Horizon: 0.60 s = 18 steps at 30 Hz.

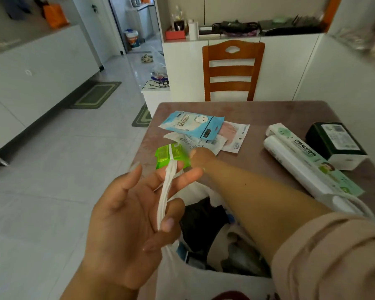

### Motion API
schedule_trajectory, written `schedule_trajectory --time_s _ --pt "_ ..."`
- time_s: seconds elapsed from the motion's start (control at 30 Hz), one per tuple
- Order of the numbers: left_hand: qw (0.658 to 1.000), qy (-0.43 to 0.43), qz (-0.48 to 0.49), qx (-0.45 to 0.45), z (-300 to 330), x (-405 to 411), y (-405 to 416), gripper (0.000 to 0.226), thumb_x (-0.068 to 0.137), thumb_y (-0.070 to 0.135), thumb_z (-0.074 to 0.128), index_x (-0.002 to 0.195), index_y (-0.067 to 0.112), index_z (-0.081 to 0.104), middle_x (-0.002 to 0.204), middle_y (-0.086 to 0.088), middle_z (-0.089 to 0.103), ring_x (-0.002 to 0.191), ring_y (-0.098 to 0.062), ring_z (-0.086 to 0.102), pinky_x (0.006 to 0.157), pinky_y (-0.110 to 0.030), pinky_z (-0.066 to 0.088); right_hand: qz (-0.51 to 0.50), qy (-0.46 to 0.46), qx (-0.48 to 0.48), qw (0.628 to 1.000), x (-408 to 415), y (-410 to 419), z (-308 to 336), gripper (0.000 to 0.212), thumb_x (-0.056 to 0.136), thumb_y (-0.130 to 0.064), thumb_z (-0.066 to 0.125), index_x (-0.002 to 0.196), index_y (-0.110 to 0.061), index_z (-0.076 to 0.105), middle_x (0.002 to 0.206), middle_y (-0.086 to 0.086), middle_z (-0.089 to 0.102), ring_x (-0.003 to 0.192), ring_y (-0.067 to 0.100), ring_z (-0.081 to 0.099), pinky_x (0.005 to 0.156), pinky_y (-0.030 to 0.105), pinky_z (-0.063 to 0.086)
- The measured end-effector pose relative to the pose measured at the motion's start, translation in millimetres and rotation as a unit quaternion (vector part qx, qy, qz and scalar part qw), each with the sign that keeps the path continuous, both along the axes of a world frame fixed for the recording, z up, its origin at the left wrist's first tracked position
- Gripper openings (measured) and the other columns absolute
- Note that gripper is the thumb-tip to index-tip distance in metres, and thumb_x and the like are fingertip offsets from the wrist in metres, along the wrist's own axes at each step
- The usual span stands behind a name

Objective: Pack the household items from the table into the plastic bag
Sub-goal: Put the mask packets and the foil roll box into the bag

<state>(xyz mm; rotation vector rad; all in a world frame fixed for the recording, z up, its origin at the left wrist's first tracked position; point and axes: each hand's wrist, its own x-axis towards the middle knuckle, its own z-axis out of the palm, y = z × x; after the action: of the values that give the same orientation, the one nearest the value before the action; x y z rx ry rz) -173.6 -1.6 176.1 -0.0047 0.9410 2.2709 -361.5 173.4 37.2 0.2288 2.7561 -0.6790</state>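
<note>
Currently left hand (128,215) pinches the white plastic bag (204,280) handle, fingers mostly spread; bag sits open at the surface (268,113) near edge, dark items inside. Right hand (200,158) grips green wipes pack (171,155) by the left edge.

Packets (193,126) lie at the table's (268,111) far left; rolls (299,163) and box (336,144) right; bag (204,282) nearest.
</note>
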Motion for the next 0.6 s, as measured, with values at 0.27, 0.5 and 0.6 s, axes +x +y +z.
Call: schedule_trajectory --time_s 0.27,0.5,0.6 --pt "1.000 0.022 0.001 -0.018 14 8 6 0.055 0.086 0.046 0.046 0.125 0.008 0.056 0.107 -0.016 0.069 0.043 -0.012 0.053 0.032 -0.011 0.030 -0.076 0.110 -0.106 0.985 49 24 85 0.024 0.093 -0.005 0.049 0.112 -0.009 0.062 0.115 0.013 0.062 0.100 0.025 0.057 0.089 0.034 0.051" --pt "0.998 0.040 0.005 -0.048 20 15 0 0.058 0.081 0.043 0.051 0.126 0.007 0.052 0.110 -0.016 0.068 0.042 -0.012 0.049 0.033 -0.011 0.027 -0.142 0.293 -0.192 0.926 113 50 140 0.018 0.095 -0.013 0.050 0.079 -0.022 0.051 0.088 0.002 0.058 0.084 0.020 0.056 0.072 0.031 0.043" --pt "0.997 0.044 0.008 -0.056 20 18 -2 0.057 0.084 0.043 0.050 0.127 0.005 0.051 0.117 -0.017 0.065 0.042 -0.011 0.049 0.032 -0.011 0.030 -0.155 0.378 -0.228 0.884 142 59 165 0.016 0.095 -0.012 0.048 0.082 -0.021 0.050 0.085 -0.001 0.055 0.079 0.014 0.050 0.067 0.027 0.040"
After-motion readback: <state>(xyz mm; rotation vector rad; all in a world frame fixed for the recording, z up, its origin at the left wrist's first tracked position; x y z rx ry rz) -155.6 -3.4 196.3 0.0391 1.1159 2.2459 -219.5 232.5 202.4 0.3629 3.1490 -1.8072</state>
